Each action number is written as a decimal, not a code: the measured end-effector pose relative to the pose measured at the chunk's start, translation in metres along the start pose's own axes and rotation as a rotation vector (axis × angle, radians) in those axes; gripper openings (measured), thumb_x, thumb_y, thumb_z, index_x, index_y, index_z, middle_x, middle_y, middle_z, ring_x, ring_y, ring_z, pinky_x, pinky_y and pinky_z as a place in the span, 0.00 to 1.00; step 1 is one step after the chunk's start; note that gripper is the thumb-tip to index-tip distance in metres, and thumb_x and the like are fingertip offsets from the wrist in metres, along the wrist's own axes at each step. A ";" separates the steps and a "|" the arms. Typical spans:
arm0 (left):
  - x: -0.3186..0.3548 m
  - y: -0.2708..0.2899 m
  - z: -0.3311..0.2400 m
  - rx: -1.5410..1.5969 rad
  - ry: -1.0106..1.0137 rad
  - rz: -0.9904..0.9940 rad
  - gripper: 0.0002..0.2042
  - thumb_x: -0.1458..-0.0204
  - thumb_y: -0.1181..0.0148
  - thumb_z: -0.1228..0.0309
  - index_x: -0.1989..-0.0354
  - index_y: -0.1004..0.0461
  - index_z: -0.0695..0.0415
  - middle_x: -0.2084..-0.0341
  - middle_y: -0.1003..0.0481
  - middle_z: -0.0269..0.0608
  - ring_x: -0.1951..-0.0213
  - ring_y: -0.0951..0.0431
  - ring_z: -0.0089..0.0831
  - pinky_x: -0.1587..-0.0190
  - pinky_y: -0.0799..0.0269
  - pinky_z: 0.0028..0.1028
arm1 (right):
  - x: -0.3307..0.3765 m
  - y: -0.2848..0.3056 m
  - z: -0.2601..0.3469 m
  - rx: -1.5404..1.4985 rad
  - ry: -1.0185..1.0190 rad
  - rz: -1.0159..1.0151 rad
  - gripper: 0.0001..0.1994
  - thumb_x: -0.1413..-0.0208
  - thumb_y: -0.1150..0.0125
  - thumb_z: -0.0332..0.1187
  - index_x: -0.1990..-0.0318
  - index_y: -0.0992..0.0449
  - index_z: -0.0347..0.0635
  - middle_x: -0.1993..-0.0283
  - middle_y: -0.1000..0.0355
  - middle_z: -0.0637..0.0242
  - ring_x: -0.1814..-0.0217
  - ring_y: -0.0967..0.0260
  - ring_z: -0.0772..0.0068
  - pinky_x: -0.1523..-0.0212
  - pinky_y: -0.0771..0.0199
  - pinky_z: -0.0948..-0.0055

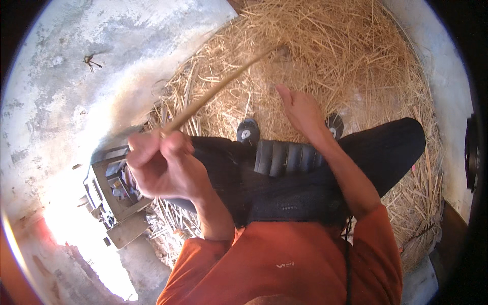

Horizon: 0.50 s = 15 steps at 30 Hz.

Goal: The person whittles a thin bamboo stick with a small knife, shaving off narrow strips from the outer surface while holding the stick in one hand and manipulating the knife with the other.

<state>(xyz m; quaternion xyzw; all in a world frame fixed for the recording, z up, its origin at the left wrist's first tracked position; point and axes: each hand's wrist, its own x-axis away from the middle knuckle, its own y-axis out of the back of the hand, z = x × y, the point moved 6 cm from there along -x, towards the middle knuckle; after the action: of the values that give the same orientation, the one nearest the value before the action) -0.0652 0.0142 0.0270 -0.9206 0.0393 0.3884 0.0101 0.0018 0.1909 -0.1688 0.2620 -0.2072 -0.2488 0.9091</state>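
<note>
Orange short-sleeved shirt, black trousers, dark footwear

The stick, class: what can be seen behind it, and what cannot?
Behind the stick, held in the left hand, mostly loose straw shows along both sides. Whatever lies directly behind the stick or that hand is covered and cannot be seen.
</note>
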 end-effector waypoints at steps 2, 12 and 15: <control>0.004 -0.001 -0.002 0.011 -0.019 0.055 0.08 0.52 0.37 0.74 0.69 0.31 0.62 0.81 0.35 0.37 0.87 0.34 0.19 0.87 0.41 0.15 | 0.015 0.008 0.001 -0.052 -0.024 -0.006 0.27 0.38 0.62 0.49 0.72 0.27 0.30 0.80 0.35 0.40 0.72 0.34 0.37 0.69 0.36 0.49; 0.003 0.002 -0.001 0.069 -0.012 0.105 0.07 0.52 0.39 0.76 0.67 0.30 0.64 0.77 0.33 0.41 0.81 0.27 0.27 0.81 0.30 0.20 | 0.091 0.068 0.139 -0.481 0.384 0.091 0.17 0.41 0.51 0.43 0.73 0.31 0.37 0.85 0.35 0.52 0.83 0.33 0.48 0.83 0.37 0.58; 0.007 0.006 -0.002 0.041 0.055 0.079 0.06 0.51 0.41 0.78 0.67 0.30 0.65 0.76 0.32 0.41 0.75 0.26 0.27 0.80 0.29 0.21 | 0.098 0.058 0.155 -0.464 0.449 0.133 0.19 0.42 0.49 0.46 0.74 0.32 0.37 0.88 0.35 0.56 0.87 0.34 0.54 0.87 0.36 0.60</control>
<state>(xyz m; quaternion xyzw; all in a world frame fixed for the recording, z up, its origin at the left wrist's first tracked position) -0.0593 0.0079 0.0229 -0.9283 0.0838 0.3621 0.0127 0.0200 0.1211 0.0096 0.0822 0.0438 -0.1653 0.9818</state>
